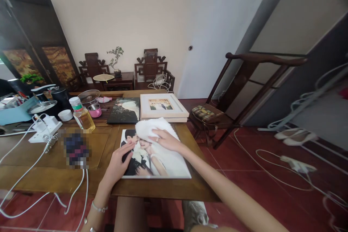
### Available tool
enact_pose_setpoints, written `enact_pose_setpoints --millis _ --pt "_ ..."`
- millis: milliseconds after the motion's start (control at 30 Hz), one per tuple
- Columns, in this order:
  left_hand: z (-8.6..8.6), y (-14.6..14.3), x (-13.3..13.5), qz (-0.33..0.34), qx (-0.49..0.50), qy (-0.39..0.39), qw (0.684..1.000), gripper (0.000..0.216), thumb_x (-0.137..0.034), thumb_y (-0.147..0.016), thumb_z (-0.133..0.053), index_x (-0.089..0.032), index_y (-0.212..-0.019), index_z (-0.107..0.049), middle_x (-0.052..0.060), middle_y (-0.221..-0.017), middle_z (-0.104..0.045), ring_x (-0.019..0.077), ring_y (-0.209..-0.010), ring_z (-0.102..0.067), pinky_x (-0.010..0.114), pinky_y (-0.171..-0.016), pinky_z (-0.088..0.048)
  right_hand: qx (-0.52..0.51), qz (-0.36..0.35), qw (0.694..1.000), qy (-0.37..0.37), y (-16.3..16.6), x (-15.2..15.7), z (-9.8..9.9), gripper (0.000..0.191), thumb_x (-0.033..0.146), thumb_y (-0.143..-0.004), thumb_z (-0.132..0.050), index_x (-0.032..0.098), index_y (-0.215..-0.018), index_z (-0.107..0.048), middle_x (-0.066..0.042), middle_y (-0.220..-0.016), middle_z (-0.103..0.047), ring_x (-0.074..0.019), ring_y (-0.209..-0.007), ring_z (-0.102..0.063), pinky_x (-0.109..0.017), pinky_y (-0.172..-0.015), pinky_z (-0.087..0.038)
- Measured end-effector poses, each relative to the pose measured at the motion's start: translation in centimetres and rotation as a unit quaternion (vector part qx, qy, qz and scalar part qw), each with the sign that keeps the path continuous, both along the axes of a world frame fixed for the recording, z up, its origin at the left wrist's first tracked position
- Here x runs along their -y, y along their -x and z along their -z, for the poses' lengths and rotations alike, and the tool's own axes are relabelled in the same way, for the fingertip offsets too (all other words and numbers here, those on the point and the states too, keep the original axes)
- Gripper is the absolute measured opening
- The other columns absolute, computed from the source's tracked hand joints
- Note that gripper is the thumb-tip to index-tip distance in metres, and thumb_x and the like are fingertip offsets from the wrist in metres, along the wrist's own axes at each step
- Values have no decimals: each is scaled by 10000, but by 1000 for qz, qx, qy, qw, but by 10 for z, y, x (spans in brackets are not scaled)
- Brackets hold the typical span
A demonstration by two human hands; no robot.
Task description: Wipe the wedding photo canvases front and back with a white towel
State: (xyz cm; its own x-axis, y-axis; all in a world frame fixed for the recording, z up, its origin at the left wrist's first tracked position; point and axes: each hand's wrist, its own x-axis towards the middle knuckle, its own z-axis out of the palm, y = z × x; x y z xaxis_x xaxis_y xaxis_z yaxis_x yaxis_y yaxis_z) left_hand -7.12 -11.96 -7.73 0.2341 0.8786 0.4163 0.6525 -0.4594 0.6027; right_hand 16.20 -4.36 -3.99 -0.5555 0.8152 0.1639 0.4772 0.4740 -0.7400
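A white-edged photo print point(175, 165), like a panel or album, lies flat at the table's front edge and shows a couple in wedding clothes. My left hand point(119, 161) rests on its left side with the fingers stretched out, holding nothing. On the upper part of the print, my right hand point(166, 140) grips a fluffy white cloth point(144, 126) and presses it down. The cloth covers the print's top edge. Just behind it sits a light wooden picture frame point(174, 112), stacked on another, with a dark photo panel point(123, 110) to its left.
To the left stand an oil bottle point(84, 116), a pink cup point(95, 110), a white bowl point(65, 115) and a power strip point(45, 132) with trailing cables. A pixelated object point(76, 148) lies near the left hand. A wooden chair point(233, 90) holding a bag point(208, 114) stands at right.
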Motion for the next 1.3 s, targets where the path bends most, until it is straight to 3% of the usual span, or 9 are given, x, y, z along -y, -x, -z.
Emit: enact_pose_setpoints --millis 167,300,433,600,767,900,1000,1167,1300 --pt "-2 0 -3 17 8 -3 1000 341 -203 -851 -478 -222 -1170 -596 55 -1244 -590 200 -1193 -510 392 -1033 -384 23 55 998 -17 -43 2 11 340 478 -866 -420 190 -811 -593 -97 -1007 -643 -336 -1210 -428 -469 -1007 -298" --pt "-2 0 -5 18 4 -1 1000 353 -195 -846 -476 -230 -1178 -591 59 -1281 -555 209 -1215 -485 404 -1042 -368 59 46 997 -23 -52 29 17 293 452 -862 -441 201 -806 -581 -83 -1190 -587 -327 -1336 -242 -473 -1027 -292" --pt "-3 -1 -4 8 3 8 1000 344 -201 -845 -472 -232 -1162 -603 61 -1291 -545 218 -1221 -479 410 -1048 -358 94 -26 995 -22 -47 80 2 287 422 -883 -433 201 -886 -616 -51 -1408 -402 -287 -1364 -177 -465 -1087 -219" --pt "0 0 -5 10 -7 21 1000 350 -229 -861 -451 -225 -1186 -580 69 -1373 -460 226 -1290 -394 422 -1075 -311 100 -131 986 -7 -44 118 -15 248 346 -894 -441 212 -897 -650 -72 -1257 -563 -223 -1344 -256 -395 -1120 -165" --pt "5 4 -7 19 -21 28 999 375 -263 -890 -416 -233 -1248 -526 66 -1415 -404 211 -1331 -326 431 -1102 -254 62 -14 998 22 -48 66 -2 311 448 -869 -458 201 -942 -634 -88 -1229 -566 -300 -1311 -306 -446 -1023 -307" --pt "7 6 -7 24 -26 29 999 371 -287 -902 -410 -247 -1255 -516 59 -1418 -400 206 -1334 -318 431 -1103 -255 33 39 999 -15 -42 9 5 336 471 -866 -436 187 -799 -604 -64 -928 -651 -302 -1169 -466 -439 -970 -347" --pt "7 6 -6 22 -25 31 999 374 -292 -909 -399 -244 -1265 -503 65 -1427 -385 200 -1336 -314 434 -1105 -250 31 66 997 -20 -38 -2 9 331 460 -872 -416 187 -811 -591 -75 -961 -642 -307 -1208 -429 -450 -988 -325" --pt "8 5 -6 19 -25 33 999 374 -290 -914 -390 -239 -1270 -494 70 -1436 -370 199 -1341 -303 445 -1106 -246 62 67 996 -18 -42 53 16 276 434 -856 -463 199 -855 -609 -81 -1332 -484 -306 -1347 -220 -460 -1044 -279" --pt "8 4 -5 18 -26 26 999 382 -289 -918 -384 -251 -1288 -473 61 -1433 -376 196 -1346 -293 451 -1108 -241 100 -11 995 -5 -48 113 5 276 413 -880 -443 205 -868 -623 -57 -1427 -372 -270 -1365 -178 -458 -1085 -233"
